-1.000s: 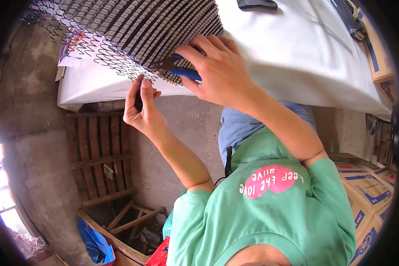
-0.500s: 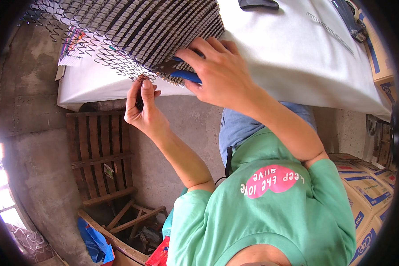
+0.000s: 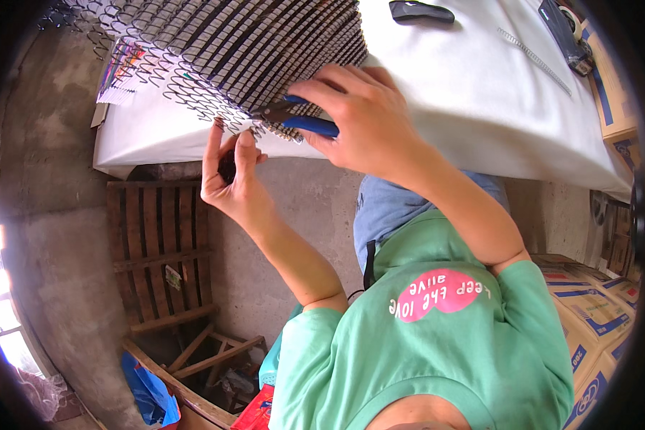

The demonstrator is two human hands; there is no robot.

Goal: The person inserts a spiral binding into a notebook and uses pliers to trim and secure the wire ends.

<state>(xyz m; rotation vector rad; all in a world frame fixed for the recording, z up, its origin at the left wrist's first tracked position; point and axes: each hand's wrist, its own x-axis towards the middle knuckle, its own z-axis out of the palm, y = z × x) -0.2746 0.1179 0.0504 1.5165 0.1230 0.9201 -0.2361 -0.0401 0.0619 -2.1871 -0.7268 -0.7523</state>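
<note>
At 12 o'clock on the white-covered table (image 3: 480, 107) lies a stack of wire-spiral notebooks (image 3: 265, 50), its coil ends hanging over the near edge at approx 10–11 o'clock. Risk, as I judge it: the cutters could slip off a thin coil and nick the left fingertips close by, or the overhanging stack could shift w/ a hard squeeze. Right hand (image 3: 369, 118) is wrapped tight round blue-handled pliers (image 3: 294, 118), tips at a coil end; left hand (image 3: 233, 179) is half-curled, thumb & forefinger pinching a small dark piece just below.
</note>
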